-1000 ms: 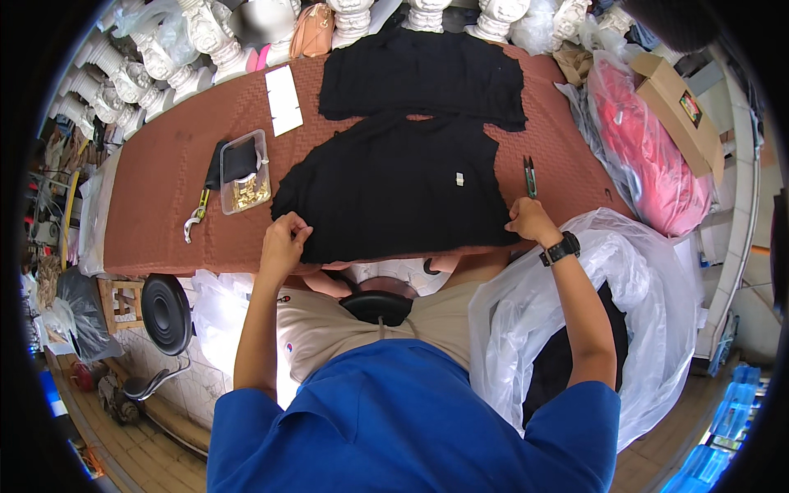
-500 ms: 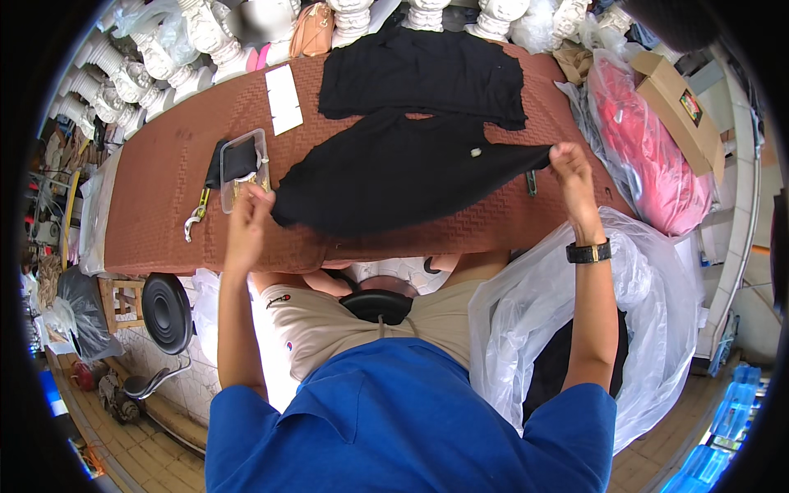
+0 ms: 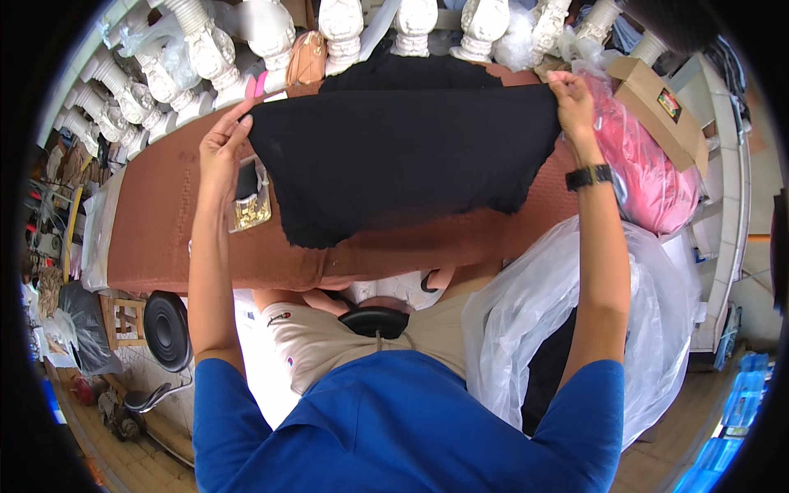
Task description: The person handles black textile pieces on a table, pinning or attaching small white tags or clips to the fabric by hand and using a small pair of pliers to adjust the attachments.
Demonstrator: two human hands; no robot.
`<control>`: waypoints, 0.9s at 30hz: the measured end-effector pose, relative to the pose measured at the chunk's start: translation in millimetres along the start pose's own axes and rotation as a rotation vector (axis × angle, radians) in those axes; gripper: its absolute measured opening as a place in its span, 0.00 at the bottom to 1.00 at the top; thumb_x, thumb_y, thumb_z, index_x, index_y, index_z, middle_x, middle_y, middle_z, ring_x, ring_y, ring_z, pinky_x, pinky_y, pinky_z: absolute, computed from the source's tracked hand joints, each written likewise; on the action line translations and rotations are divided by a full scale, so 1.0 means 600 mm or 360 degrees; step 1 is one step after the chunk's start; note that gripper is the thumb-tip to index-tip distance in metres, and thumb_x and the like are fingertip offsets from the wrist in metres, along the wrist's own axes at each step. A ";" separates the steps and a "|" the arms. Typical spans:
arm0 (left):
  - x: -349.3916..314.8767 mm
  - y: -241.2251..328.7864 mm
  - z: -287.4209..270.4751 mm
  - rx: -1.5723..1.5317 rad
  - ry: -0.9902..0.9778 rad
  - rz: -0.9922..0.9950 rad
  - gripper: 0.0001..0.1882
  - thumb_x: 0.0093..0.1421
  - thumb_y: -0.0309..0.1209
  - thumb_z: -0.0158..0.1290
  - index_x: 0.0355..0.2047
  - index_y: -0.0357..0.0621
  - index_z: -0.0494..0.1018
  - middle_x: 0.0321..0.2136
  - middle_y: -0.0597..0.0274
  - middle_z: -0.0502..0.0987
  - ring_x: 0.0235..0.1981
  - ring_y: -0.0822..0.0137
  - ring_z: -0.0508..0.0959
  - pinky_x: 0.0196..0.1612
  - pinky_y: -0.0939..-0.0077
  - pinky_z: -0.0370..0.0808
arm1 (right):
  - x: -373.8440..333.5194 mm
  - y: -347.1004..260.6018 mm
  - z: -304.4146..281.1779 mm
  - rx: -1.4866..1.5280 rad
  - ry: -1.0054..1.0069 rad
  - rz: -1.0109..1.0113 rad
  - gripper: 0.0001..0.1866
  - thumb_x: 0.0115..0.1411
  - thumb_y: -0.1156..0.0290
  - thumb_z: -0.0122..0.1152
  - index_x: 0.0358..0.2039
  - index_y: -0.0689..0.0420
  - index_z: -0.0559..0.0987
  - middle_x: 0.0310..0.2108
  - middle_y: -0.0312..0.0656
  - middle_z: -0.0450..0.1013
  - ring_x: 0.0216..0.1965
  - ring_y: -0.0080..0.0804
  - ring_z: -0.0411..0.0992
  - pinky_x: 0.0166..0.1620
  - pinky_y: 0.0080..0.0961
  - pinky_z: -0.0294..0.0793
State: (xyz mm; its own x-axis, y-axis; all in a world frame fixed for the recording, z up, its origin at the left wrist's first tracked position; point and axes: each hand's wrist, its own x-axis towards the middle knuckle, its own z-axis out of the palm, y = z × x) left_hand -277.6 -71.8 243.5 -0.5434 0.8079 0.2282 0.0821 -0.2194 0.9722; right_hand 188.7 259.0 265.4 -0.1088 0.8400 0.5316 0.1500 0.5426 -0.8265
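Observation:
A black piece of cloth (image 3: 403,156) is stretched wide between my two hands, its upper edge taut and its lower edge hanging over the brown-covered table (image 3: 164,214). My left hand (image 3: 223,140) pinches the upper left corner. The upper right corner is gripped by my right hand (image 3: 573,105), with a dark watch on that wrist. Behind it, a second black cloth (image 3: 411,72) lies at the far side of the table, mostly hidden. Beside my left forearm is a clear plastic box (image 3: 251,197) with small gold-coloured pieces in it, partly covered by the cloth.
White carved balusters (image 3: 341,33) line the far edge, with a brown bag (image 3: 307,57) before them. At the right are a pink-red plastic-wrapped bundle (image 3: 641,156) and a cardboard box (image 3: 660,111). A large clear plastic bag (image 3: 657,287) holding black material stands by my right side.
Both hands have moved up and away from me, lifting the black cloth off the table and spreading it out. It now covers more of the cloth behind.

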 end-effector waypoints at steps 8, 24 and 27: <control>0.001 0.024 0.024 0.0186 0.0147 0.0143 0.22 0.62 0.20 0.58 0.57 0.40 0.76 0.29 0.79 0.65 0.30 0.83 0.64 0.36 0.88 0.60 | 0.028 -0.053 -0.011 -0.0289 -0.0291 -0.0023 0.10 0.67 0.67 0.62 0.40 0.61 0.79 0.33 0.36 0.80 0.34 0.19 0.73 0.40 0.21 0.72; -0.255 -0.143 -0.072 0.0895 -0.0478 -0.0374 0.26 0.56 0.10 0.51 0.53 0.42 0.78 0.35 0.69 0.70 0.32 0.75 0.65 0.40 0.82 0.65 | -0.314 0.073 -0.027 -0.1013 -0.1817 0.0487 0.04 0.54 0.77 0.70 0.29 0.62 0.83 0.24 0.44 0.77 0.29 0.31 0.76 0.37 0.28 0.74; -0.265 -0.140 -0.066 0.0930 -0.0531 -0.0549 0.21 0.56 0.13 0.55 0.50 0.41 0.78 0.39 0.64 0.72 0.36 0.68 0.70 0.45 0.77 0.68 | -0.320 0.052 -0.020 -0.1139 -0.1937 0.0820 0.06 0.51 0.77 0.71 0.30 0.64 0.83 0.29 0.51 0.79 0.35 0.42 0.79 0.40 0.36 0.76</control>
State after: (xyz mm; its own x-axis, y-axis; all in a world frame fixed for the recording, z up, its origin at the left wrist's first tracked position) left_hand -231.4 -203.3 123.5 -0.3442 0.9214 -0.1805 0.4333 0.3265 0.8400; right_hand 225.8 115.1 139.8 -0.5697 0.6083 -0.5526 0.8210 0.3908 -0.4163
